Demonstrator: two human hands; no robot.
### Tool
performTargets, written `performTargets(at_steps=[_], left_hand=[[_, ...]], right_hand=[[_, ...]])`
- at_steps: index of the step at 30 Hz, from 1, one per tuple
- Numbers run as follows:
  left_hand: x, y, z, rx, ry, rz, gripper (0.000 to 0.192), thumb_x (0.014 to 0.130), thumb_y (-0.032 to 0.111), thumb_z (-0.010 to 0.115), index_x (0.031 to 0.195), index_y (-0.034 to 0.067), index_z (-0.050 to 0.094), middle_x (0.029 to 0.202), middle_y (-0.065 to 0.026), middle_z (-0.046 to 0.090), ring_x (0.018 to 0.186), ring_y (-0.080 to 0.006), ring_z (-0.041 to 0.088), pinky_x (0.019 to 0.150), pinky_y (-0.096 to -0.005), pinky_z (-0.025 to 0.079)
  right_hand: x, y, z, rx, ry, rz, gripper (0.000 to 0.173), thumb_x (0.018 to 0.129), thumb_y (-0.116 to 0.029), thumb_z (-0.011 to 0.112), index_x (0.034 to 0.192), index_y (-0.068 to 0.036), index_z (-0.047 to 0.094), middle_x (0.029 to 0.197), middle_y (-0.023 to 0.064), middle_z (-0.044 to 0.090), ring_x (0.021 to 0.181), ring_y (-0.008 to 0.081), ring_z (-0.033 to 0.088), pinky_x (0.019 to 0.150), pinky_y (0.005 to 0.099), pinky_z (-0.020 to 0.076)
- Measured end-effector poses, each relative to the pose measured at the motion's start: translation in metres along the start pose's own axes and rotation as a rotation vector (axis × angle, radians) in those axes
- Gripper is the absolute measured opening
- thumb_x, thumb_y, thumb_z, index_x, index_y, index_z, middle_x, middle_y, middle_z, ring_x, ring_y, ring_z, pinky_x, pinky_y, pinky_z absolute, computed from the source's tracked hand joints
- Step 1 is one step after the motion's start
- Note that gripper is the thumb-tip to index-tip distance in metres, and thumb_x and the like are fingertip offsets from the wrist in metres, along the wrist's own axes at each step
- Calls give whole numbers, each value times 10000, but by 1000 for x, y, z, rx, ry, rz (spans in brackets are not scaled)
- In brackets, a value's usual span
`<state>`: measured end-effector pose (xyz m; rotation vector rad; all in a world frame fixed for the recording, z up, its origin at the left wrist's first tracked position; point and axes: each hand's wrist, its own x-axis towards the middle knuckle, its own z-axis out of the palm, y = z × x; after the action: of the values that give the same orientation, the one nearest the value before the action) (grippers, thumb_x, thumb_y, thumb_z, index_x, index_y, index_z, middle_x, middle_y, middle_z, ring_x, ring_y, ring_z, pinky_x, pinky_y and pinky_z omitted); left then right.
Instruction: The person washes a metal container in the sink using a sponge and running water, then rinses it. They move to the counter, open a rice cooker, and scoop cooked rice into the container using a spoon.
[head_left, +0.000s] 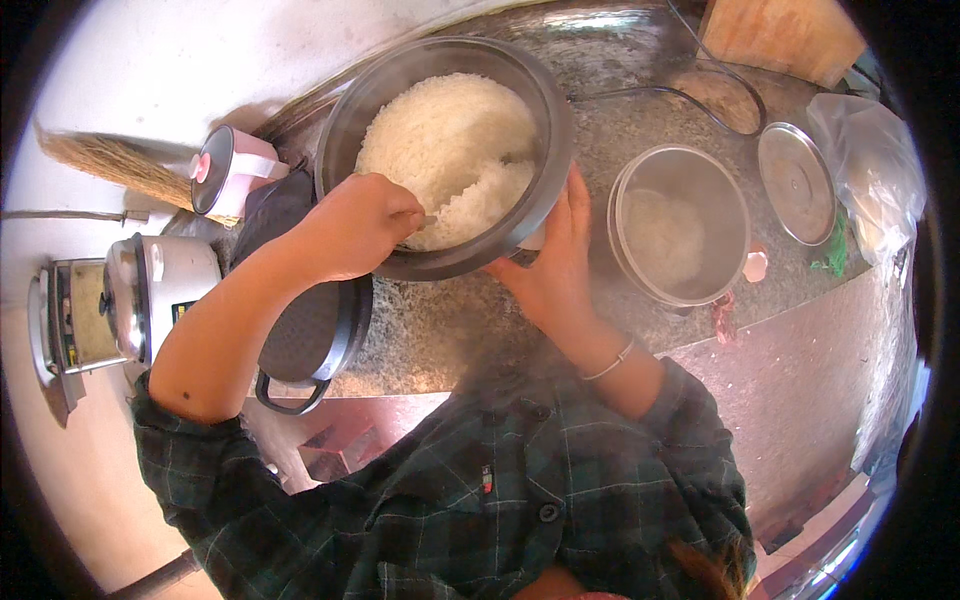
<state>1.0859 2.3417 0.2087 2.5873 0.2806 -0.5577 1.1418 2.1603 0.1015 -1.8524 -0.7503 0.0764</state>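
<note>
A wide, dark round pot (555, 97), tilted, holds a large mound of cooked white rice (450, 127), scooped away at its lower right. Over the pot's near left edge, my left hand (371, 225) is closed on the short visible end of a utensil (429, 220); its other part is hidden. My right hand (551, 262) grips the pot's lower right side, thumb and fingers spread around it, near a small whitish patch. A round pale container (679, 169) with some rice (664, 240) in it stands to the right. Steam blurs the air nearby.
A dark pan (300, 337) with a loop handle lies under my left forearm. Left of it are a rice cooker (180, 285), a pink lidded pot (244, 172) and a straw broom (112, 161). Rightward are a round metal lid (796, 184), a plastic bag (870, 165) and a black cable (675, 91).
</note>
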Motion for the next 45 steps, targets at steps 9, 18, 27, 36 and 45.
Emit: performTargets(at_steps=[9, 18, 27, 36, 45], left_hand=[[-2, 4, 3, -505, -7, -333, 201, 818, 146, 538, 909, -12, 625, 681, 3, 550, 551, -37, 420, 468, -195, 323], [-12, 6, -4, -551, 254, -304, 191, 830, 173, 540, 938, 36, 619, 653, 51, 508, 522, -11, 385, 444, -156, 295], [-27, 7, -19, -556, 423, -309, 202, 837, 198, 533, 937, 44, 617, 631, 58, 466, 483, -11, 352, 417, -159, 264], [-30, 10, -13, -649, 418, -338, 214, 825, 192, 540, 904, 9, 617, 604, 43, 468, 473, -19, 336, 388, -162, 232], [-33, 12, -3, -687, 434, -405, 216, 826, 193, 528, 912, 17, 619, 559, 52, 405, 445, -18, 309, 369, -161, 199]], right_hand=[[-1, 3, -1, -74, 18, -56, 1040, 499, -198, 788, 1288, 55, 159, 1320, 245, 195, 1241, 391, 177, 1005, 487, 147], [-1, -1, -6, -27, 6, -43, 1005, 541, -186, 767, 1300, 44, 150, 1351, 227, 163, 1260, 387, 145, 1017, 480, 123], [-37, -19, -54, 48, -167, -248, 802, 629, -68, 676, 1288, 16, 228, 1346, 216, 214, 1257, 373, 202, 1017, 420, 206], [-62, -10, -122, 166, 8, -189, 346, 699, 28, 576, 1040, -10, 528, 1149, 159, 490, 1087, 309, 458, 913, 366, 356], [-68, 11, -145, 174, 229, -138, 201, 796, 49, 476, 984, 3, 529, 1092, 126, 492, 980, 166, 488, 820, 269, 411]])
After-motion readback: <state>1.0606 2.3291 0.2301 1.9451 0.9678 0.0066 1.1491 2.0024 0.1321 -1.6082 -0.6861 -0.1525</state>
